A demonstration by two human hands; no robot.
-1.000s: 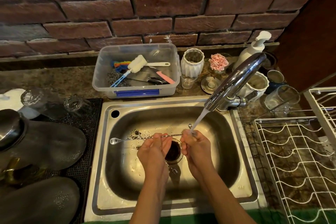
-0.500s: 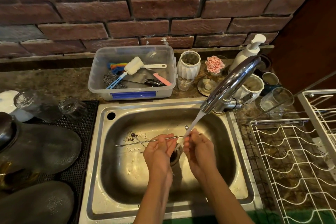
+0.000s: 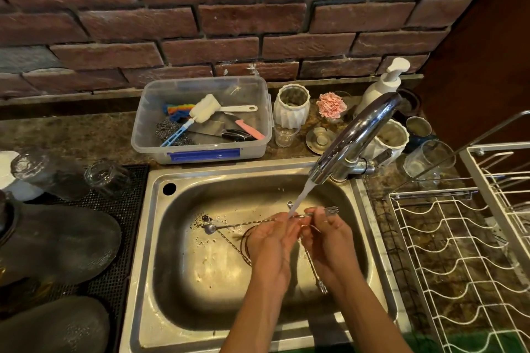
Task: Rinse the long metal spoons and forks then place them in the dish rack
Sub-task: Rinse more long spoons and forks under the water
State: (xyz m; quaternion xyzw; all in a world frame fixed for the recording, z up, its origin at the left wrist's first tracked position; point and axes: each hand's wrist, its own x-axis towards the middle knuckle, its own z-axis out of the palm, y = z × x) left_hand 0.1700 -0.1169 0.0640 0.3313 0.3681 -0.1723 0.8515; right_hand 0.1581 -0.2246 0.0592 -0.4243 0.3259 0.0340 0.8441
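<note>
Over the steel sink [image 3: 183,304] both my hands hold a long twisted metal spoon-fork [image 3: 243,223] level under the running water [image 3: 301,198]. Its spoon end points left near the food bits, and its small fork end [image 3: 331,210] sticks out to the right. My left hand [image 3: 272,241] grips the shaft near the middle. My right hand [image 3: 329,238] pinches it just behind the fork end. Another long fork [image 3: 315,272] lies on the sink floor below my right hand. The white wire dish rack [image 3: 459,252] stands at the right.
The chrome tap [image 3: 355,137] arches over the sink's back right. Behind it are a clear tub of brushes [image 3: 200,123], white ribbed cups [image 3: 291,106], a soap pump [image 3: 384,83] and glasses. Upturned glasses [image 3: 106,178] and dark bowls [image 3: 57,243] sit on the left mat.
The utensil has slid to the right through my hands, so its fork end now shows past my right hand. My hands shifted slightly right under the stream.
</note>
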